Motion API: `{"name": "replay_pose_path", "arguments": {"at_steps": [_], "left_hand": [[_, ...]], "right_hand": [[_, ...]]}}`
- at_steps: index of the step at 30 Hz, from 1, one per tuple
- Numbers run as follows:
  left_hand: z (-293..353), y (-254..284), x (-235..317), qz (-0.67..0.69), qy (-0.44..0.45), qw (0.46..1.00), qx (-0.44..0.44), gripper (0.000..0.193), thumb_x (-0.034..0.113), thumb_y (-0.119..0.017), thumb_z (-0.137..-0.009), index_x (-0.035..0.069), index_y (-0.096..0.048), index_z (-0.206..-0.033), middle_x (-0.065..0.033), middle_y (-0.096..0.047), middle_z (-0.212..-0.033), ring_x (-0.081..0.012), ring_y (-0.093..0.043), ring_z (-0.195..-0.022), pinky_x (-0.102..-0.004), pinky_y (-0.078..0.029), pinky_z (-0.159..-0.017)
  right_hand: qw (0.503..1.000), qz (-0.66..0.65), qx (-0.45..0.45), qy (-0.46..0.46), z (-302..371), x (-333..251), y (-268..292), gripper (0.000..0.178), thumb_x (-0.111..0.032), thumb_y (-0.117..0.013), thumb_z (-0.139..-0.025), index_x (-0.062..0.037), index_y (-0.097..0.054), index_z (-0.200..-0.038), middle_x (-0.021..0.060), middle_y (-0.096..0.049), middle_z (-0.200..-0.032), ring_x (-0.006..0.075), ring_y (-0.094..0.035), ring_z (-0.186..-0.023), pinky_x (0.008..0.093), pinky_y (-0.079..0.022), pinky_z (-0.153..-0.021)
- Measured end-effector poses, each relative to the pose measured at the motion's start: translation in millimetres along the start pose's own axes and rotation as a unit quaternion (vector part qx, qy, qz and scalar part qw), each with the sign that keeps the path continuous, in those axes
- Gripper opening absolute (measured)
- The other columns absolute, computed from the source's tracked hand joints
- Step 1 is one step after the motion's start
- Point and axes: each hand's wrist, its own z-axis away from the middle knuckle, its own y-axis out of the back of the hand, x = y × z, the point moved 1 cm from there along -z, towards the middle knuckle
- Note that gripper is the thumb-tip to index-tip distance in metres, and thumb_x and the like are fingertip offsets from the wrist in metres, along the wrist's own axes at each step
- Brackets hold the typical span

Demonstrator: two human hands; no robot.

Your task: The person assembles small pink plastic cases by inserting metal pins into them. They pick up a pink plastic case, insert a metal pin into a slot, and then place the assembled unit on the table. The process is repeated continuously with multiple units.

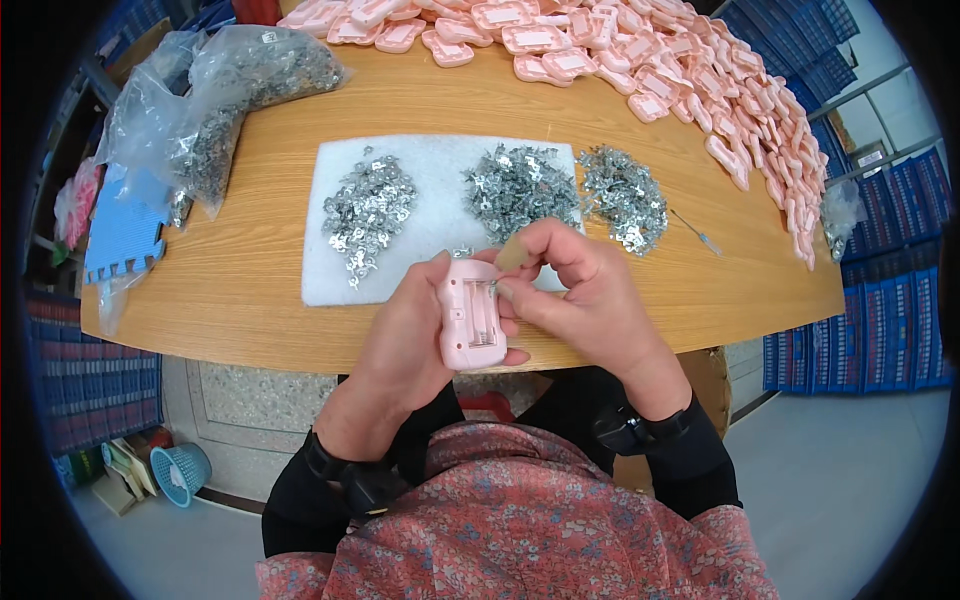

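My left hand [398, 322] is closed around a pink plastic casing [456, 340] with an open battery compartment, held over the table's near edge. A metal spring contact shows at the compartment's lower end. At its upper right corner, my right hand [575, 285] pinches with thumb and forefinger; a small metal piece seems to be between them, too hidden to name. One right finger wears a tan finger cover [512, 252]. Just beyond the hands, a white foam mat [440, 190] bears a left heap of flat metal contacts [368, 212] and a right heap of spring contacts [520, 190].
Another heap of metal contacts [624, 200] lies right of the mat, beside a thin tool [698, 234]. Many pink casings [650, 60] are piled along the table's far and right side. Clear bags of metal parts [215, 120] and a blue foam tile [125, 225] occupy the left.
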Motion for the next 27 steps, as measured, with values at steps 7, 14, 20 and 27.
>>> {"name": "replay_pose_path", "arguments": {"at_steps": [7,14,20,27], "left_hand": [[4.9,0.2,-4.2,-0.049,0.028,0.998,-0.031,0.052,0.041,-0.024,-0.107,0.0,-0.055,-0.114,-0.0128,-0.064,-0.094,-0.0237,-0.067,-0.083,-0.0511,-0.061,-0.075],[5.8,-1.3,-6.4,-0.098,0.04,0.994,-0.009,0.054,0.045,-0.028,-0.106,0.0,-0.057,-0.112,-0.0123,-0.065,-0.093,-0.023,-0.068,-0.082,-0.0474,-0.062,-0.069],[5.1,1.7,-7.9,-0.123,0.07,0.99,-0.012,0.055,0.047,-0.028,-0.106,0.001,-0.057,-0.113,-0.0124,-0.066,-0.09,-0.0235,-0.068,-0.075,-0.0431,-0.061,-0.066],[5.5,-0.7,-7.9,-0.134,0.091,0.986,-0.033,0.054,0.048,-0.026,-0.106,0.003,-0.054,-0.116,-0.0126,-0.066,-0.087,-0.0227,-0.067,-0.072,-0.0397,-0.06,-0.061]], "right_hand": [[0.981,0.18,-0.024,0.064,-0.5,-11.7,-3.6,0.018,-0.006,-0.069,-0.081,-0.0045,-0.063,-0.097,0.0105,-0.061,-0.081,0.0255,-0.065,-0.078,0.0357,-0.052,-0.069],[0.948,0.275,-0.005,0.159,2.4,-18.4,-11.1,0.016,-0.005,-0.068,-0.079,-0.0051,-0.062,-0.093,0.0116,-0.061,-0.079,0.0327,-0.06,-0.074,0.0406,-0.051,-0.069],[0.978,0.201,-0.035,0.034,7.1,-16.2,-0.8,0.019,-0.008,-0.071,-0.08,-0.0041,-0.063,-0.098,0.0126,-0.063,-0.077,0.0309,-0.064,-0.075,0.0386,-0.051,-0.068],[0.986,0.137,-0.058,-0.072,6.5,-11.2,3.7,0.02,-0.012,-0.076,-0.084,-0.0021,-0.065,-0.097,0.0019,-0.062,-0.078,0.0096,-0.058,-0.071,0.0246,-0.048,-0.065]]}}
